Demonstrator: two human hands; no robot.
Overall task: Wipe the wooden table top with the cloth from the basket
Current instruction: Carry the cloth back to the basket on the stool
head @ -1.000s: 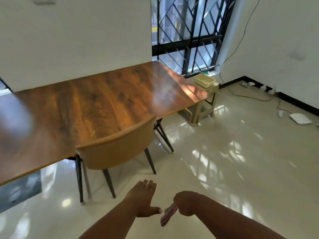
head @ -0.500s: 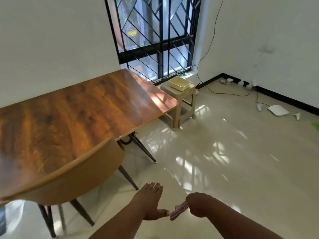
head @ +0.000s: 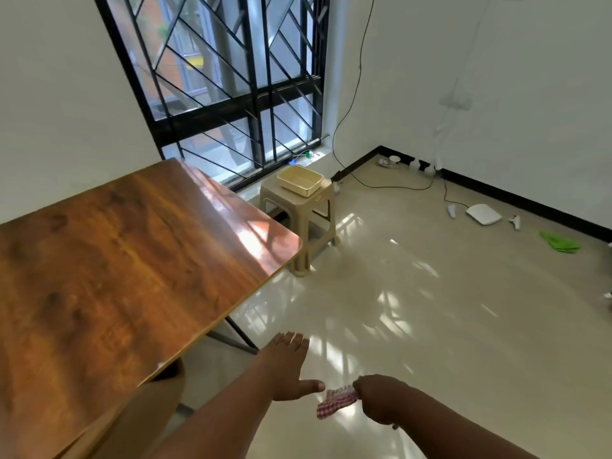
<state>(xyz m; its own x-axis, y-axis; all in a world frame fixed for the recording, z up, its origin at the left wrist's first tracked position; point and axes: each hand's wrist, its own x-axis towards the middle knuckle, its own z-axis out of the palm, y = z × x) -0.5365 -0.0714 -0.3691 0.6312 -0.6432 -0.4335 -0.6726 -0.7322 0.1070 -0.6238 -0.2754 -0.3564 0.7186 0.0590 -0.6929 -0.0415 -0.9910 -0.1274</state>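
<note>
The right hand [head: 381,400] is closed in a fist around one end of the cloth [head: 336,400], a red-and-white checked rag that sticks out to the left of the knuckles and droops at its free end. It hangs in the air above the floor, near the bottom of the view, touching nothing else. The left hand [head: 286,369] is beside it, flat and spread with fingers pointing away, holding nothing; its thumb tip comes close to the cloth without clearly touching.

The cloth looks light, soft and limp, so a bunched fist hold carries it well, but wiping probably calls for spreading it under a flat palm so more fabric meets the surface.

The wooden table top [head: 126,260] lies to the left, glossy and bare, its near right corner just beyond the left hand. Farther off, by the window, the cream basket [head: 300,180] sits on a plastic stool [head: 299,223] and appears empty.
</note>
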